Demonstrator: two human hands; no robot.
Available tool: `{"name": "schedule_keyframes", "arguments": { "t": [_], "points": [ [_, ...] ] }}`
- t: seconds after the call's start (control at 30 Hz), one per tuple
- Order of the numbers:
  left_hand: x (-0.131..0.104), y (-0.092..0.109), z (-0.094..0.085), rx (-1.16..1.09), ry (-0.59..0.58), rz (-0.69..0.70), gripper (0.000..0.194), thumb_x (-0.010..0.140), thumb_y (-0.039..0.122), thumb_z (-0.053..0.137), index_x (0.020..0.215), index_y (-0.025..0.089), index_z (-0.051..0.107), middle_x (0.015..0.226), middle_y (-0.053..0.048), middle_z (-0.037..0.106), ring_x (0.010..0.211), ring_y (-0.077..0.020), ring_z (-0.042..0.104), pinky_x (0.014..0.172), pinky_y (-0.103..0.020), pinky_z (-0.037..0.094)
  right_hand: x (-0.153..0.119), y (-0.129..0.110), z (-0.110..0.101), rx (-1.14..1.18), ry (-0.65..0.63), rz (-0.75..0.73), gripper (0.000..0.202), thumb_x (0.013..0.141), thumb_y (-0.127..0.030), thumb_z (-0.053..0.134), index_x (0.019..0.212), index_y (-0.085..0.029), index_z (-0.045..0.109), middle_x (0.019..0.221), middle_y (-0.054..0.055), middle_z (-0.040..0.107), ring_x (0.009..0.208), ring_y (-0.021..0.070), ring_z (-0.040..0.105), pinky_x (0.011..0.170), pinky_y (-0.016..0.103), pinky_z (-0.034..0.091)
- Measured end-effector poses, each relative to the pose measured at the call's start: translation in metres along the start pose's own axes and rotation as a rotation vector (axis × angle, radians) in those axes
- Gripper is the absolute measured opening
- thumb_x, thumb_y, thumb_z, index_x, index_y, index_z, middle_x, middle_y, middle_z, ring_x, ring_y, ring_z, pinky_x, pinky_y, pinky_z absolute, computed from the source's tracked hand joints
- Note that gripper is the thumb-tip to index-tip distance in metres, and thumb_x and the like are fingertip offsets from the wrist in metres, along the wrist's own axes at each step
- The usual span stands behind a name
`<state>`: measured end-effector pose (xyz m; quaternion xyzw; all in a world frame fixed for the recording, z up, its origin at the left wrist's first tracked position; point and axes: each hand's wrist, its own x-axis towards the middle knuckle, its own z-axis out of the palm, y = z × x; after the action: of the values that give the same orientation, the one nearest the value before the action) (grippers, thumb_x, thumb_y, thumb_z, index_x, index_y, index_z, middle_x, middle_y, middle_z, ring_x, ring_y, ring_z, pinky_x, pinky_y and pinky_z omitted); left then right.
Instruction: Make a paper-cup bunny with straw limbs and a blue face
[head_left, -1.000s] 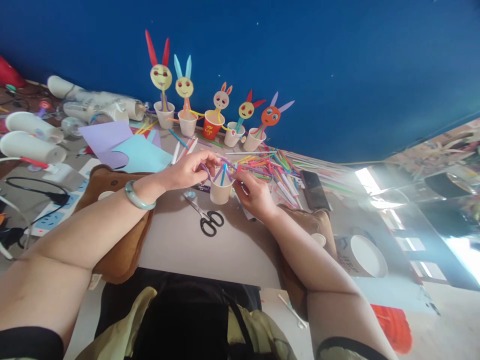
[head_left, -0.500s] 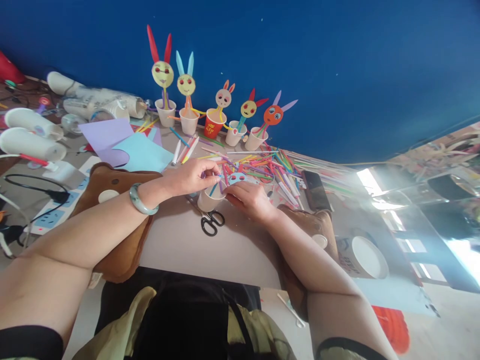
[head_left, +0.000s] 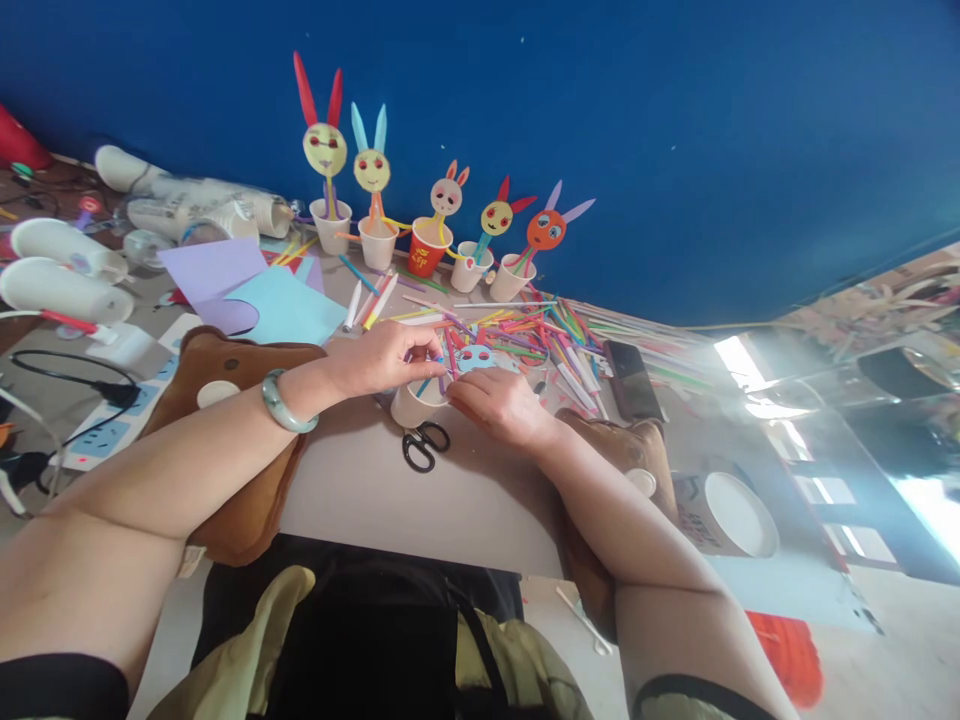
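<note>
A white paper cup (head_left: 417, 404) stands between my hands at the middle of the table, with thin blue and purple strips rising from it. Over its rim, my left hand (head_left: 386, 358) has thumb and fingertips pinched together near the strips; what they grip is too small to make out. My right hand (head_left: 501, 402) is at the cup's right side, fingers bent and closed around something hidden. Behind the right hand lies a light blue paper face (head_left: 480, 357) with red eyes. Black-handled scissors (head_left: 426, 446) lie in front of the cup, their blades out of sight.
Several rabbit-faced figures in cups (head_left: 377, 242) line the blue wall. Coloured strips (head_left: 517, 325) and markers lie behind my hands. Brown cushions (head_left: 240, 480) are under my forearms. A phone (head_left: 634, 382) lies at the right, purple and blue paper (head_left: 289, 305) at the left.
The cup has shifted slightly left and toward me, covering more of the scissors. My left hand's fingertips have moved slightly closer to my right hand.
</note>
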<state>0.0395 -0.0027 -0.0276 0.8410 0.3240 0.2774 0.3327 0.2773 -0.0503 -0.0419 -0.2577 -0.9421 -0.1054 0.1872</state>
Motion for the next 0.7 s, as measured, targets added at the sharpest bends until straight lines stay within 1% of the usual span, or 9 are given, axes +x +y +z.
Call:
{"name": "schedule_keyframes", "arguments": {
  "t": [0.17, 0.33, 0.53, 0.7],
  "points": [
    [0.0, 0.001, 0.001, 0.031, 0.005, -0.003, 0.025, 0.092, 0.04, 0.062, 0.091, 0.016, 0.069, 0.067, 0.002, 0.063, 0.059, -0.0111, 0.052, 0.059, -0.026, 0.04, 0.002, 0.001, -0.003, 0.02, 0.014, 0.004, 0.021, 0.104, -0.02, 0.046, 0.092, -0.017, 0.064, 0.08, 0.005, 0.068, 0.072, 0.0153, 0.059, 0.065, 0.028, 0.038],
    [0.0, -0.001, 0.001, 0.024, 0.004, 0.013, 0.027, 0.094, 0.042, 0.06, 0.09, 0.016, 0.066, 0.07, 0.0, 0.066, 0.059, -0.0117, 0.054, 0.062, -0.027, 0.042, 0.004, 0.004, -0.009, 0.086, -0.018, 0.011, 0.016, 0.102, -0.019, 0.048, 0.094, -0.017, 0.062, 0.082, 0.004, 0.068, 0.073, 0.0151, 0.059, 0.066, 0.027, 0.039],
    [0.0, -0.001, 0.001, 0.027, -0.002, 0.025, 0.022, 0.094, 0.037, 0.061, 0.089, 0.016, 0.065, 0.07, 0.001, 0.066, 0.058, -0.0111, 0.053, 0.063, -0.026, 0.042, 0.004, 0.002, -0.011, 0.077, -0.051, 0.028, 0.016, 0.101, -0.017, 0.046, 0.096, -0.018, 0.062, 0.083, 0.004, 0.066, 0.073, 0.0147, 0.058, 0.063, 0.027, 0.036],
    [-0.001, 0.002, 0.002, 0.023, 0.018, 0.05, 0.025, 0.095, 0.04, 0.06, 0.086, 0.017, 0.064, 0.069, 0.001, 0.064, 0.06, -0.0118, 0.054, 0.061, -0.025, 0.042, 0.003, 0.003, -0.01, 0.057, -0.068, 0.01, 0.018, 0.101, -0.016, 0.045, 0.093, -0.017, 0.062, 0.081, 0.004, 0.065, 0.072, 0.0148, 0.056, 0.064, 0.027, 0.036]
  ]
}}
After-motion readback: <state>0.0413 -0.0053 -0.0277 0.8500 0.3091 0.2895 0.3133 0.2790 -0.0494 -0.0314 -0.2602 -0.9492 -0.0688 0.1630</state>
